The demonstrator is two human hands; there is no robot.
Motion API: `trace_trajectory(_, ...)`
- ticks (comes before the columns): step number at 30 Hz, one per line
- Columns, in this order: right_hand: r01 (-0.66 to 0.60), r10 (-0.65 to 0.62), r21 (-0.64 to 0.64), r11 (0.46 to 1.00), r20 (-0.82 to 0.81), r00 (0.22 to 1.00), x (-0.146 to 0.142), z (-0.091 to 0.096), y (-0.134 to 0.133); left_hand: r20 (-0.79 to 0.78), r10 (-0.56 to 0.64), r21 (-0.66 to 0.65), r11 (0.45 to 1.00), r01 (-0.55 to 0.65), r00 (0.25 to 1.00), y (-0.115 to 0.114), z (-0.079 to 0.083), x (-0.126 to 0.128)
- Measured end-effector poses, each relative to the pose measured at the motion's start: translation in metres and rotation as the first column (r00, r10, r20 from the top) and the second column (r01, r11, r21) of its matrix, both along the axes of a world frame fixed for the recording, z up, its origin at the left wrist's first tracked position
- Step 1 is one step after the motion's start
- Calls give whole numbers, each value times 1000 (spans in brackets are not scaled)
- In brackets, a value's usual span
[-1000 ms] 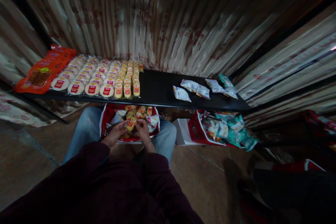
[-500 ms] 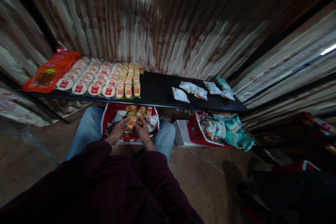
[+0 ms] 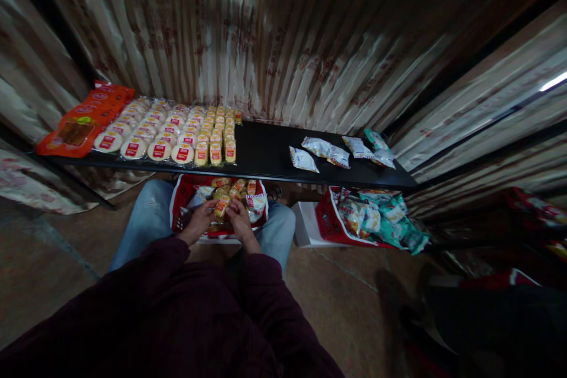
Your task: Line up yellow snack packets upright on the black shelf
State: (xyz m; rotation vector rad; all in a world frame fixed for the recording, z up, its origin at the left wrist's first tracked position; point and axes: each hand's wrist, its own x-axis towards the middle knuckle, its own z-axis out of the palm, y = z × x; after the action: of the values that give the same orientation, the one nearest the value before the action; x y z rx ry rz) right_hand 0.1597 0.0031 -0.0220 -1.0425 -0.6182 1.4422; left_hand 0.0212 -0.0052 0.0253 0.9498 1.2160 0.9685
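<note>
Between my two hands is a small wrapped cake (image 3: 221, 207) in clear film with a red and yellow label. My left hand (image 3: 200, 220) grips its left end and my right hand (image 3: 240, 219) its right end, both with closed fingers. They are over a red basket (image 3: 176, 215) between my knees. Several more wrapped cakes (image 3: 240, 185) and a white striped packet (image 3: 256, 204) lie in that basket. On the black shelf (image 3: 266, 147) in front, rows of similar yellow cakes (image 3: 215, 153) stand beside round white wrapped pastries (image 3: 160, 150).
An orange bag (image 3: 84, 121) lies at the shelf's left end, and several white packets (image 3: 328, 151) at its right. Another red basket (image 3: 325, 221) with green and white packets (image 3: 392, 221) stands on the floor to the right. Striped curtain (image 3: 248, 29) hangs behind.
Both hands keep hold of the wrapped cake, with only a slight shift of the fingers. The shelf and the baskets look the same.
</note>
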Motion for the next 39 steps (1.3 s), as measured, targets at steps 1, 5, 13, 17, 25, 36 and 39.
trace_trajectory(1,-2,2,-4,1000,3,1000,0,0,0,-15,3,7,1000,-3,1000,1,-1,0)
trace_trajectory(5,0,0,-33,999,0,1000,0,3,-1,-73,39,19,999,-37,997,2,-5,-1)
trace_trajectory(13,-3,4,-5,1000,28,1000,0,6,-3,-35,17,-36,999,-19,999,-2,-3,2)
trace_trajectory(17,-32,31,9,999,68,997,0,6,-3,3,25,-30,999,-25,1000,-2,-8,5)
trace_trajectory(25,-21,21,-11,1000,55,998,-1,8,-3,-116,-29,19,999,31,993,-1,-3,7)
trace_trajectory(36,-58,59,-10,998,107,993,4,14,-7,203,105,-269,962,-48,974,-1,-3,1)
trace_trajectory(39,-64,67,-28,998,157,985,3,16,-7,216,171,-324,941,-95,961,0,-2,2)
